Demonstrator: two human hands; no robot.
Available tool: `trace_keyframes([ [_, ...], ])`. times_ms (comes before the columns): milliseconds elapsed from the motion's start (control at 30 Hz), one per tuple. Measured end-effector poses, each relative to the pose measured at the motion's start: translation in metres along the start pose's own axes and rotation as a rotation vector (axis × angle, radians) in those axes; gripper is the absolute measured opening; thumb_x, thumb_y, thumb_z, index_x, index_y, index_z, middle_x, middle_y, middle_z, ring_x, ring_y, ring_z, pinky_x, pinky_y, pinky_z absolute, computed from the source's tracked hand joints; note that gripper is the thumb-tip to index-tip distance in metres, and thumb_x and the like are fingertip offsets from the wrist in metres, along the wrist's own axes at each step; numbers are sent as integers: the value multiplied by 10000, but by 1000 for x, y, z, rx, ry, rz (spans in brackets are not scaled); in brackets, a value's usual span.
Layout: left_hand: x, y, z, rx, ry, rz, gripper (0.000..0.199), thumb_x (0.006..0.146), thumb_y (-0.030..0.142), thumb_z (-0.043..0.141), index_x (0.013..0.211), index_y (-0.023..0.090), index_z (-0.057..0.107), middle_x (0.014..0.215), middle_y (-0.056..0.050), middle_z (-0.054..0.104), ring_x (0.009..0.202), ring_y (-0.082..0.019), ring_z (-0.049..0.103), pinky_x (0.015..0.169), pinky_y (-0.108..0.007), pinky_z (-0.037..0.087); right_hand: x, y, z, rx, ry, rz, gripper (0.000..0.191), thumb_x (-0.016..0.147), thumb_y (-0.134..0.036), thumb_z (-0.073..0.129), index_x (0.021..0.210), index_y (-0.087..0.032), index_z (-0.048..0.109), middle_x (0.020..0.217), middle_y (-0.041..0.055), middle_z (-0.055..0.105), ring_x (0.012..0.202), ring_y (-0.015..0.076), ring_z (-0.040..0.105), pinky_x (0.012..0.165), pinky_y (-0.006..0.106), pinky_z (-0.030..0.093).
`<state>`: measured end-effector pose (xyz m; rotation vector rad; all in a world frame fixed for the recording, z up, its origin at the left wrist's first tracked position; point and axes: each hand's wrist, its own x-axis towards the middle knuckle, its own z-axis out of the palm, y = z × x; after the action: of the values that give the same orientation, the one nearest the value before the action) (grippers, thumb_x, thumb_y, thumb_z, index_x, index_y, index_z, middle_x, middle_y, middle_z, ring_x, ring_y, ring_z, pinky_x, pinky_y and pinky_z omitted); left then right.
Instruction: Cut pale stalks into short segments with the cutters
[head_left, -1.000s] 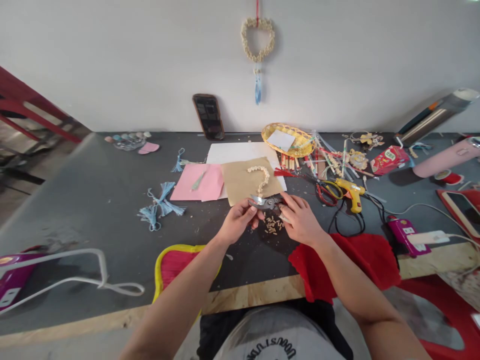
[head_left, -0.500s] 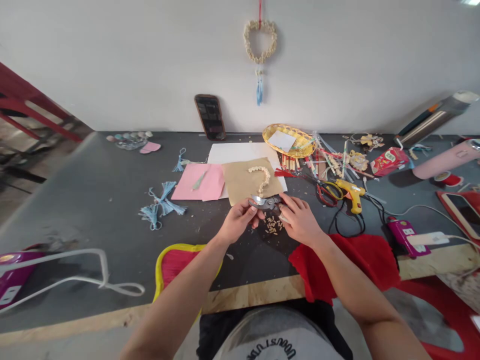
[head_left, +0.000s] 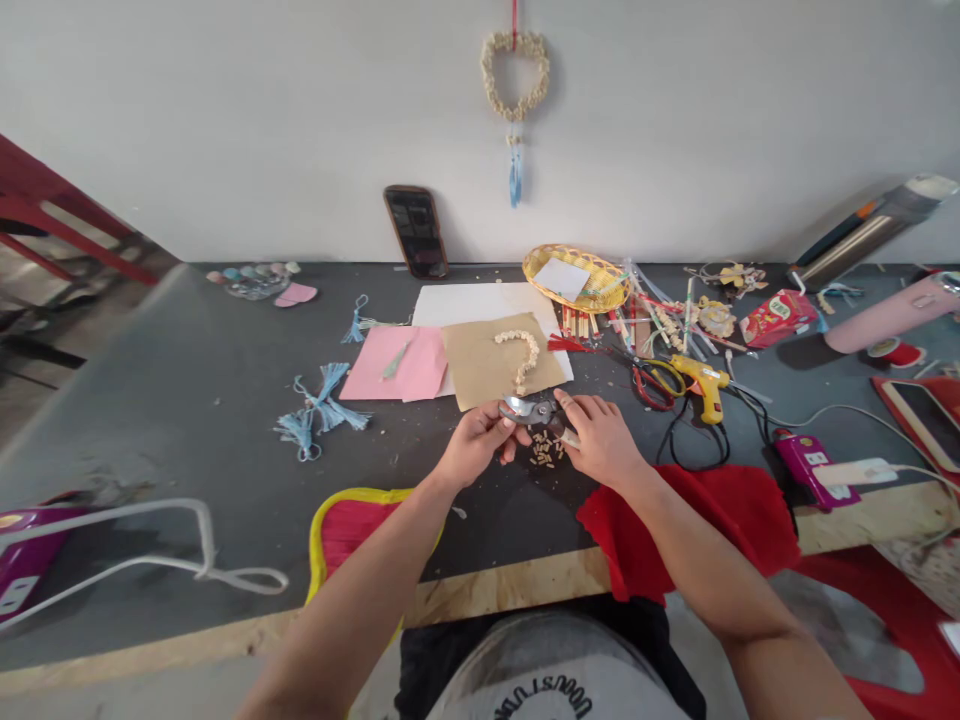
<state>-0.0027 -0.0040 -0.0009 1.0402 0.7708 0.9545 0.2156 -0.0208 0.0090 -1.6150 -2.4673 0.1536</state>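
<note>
My right hand [head_left: 604, 440] is wrapped round the handles of a pair of pruning shears [head_left: 531, 410], its blades pointing left. My left hand [head_left: 480, 440] is closed at the blade end, fingers pinched; whatever small piece they hold is hidden. Below the shears lies a scatter of short cut pieces [head_left: 546, 450] on the dark tabletop. Just beyond the blades, a curved row of pale bits [head_left: 529, 350] rests on a brown sheet of paper [head_left: 469, 365].
Pink paper [head_left: 367, 365] and blue tassels [head_left: 330, 400] lie left. A yellow basket [head_left: 607, 295], glue gun [head_left: 701, 380], juice box [head_left: 776, 318] and red cloth [head_left: 727, 515] are on the right. A phone [head_left: 416, 230] leans on the wall below a hanging heart wreath [head_left: 487, 75].
The handles of the shears in my right hand have spread further apart, with one now showing lower down. My left hand stays at the blades.
</note>
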Motion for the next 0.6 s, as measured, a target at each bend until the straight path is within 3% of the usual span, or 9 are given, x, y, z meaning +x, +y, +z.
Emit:
trace_keyframes([
  [233, -2, 4, 3, -93, -12, -92, 377, 742, 459, 761, 777, 139, 566, 586, -20, 682, 317, -63, 477, 321, -177, 318, -1, -1, -2, 19, -50, 20, 555, 886, -191, 500, 1436, -189, 421, 1192, 136, 621, 1105, 268, 547, 879, 390, 424],
  [600, -3, 10, -3, -240, -175, -221, 270, 746, 352, 771, 767, 135, 611, 516, -19, 671, 234, -55, 414, 253, -145, 272, -1, 5, -3, 3, 6, -72, 570, 912, -190, 471, 1472, -169, 368, 1257, 138, 596, 1125, 268, 519, 920, 414, 400],
])
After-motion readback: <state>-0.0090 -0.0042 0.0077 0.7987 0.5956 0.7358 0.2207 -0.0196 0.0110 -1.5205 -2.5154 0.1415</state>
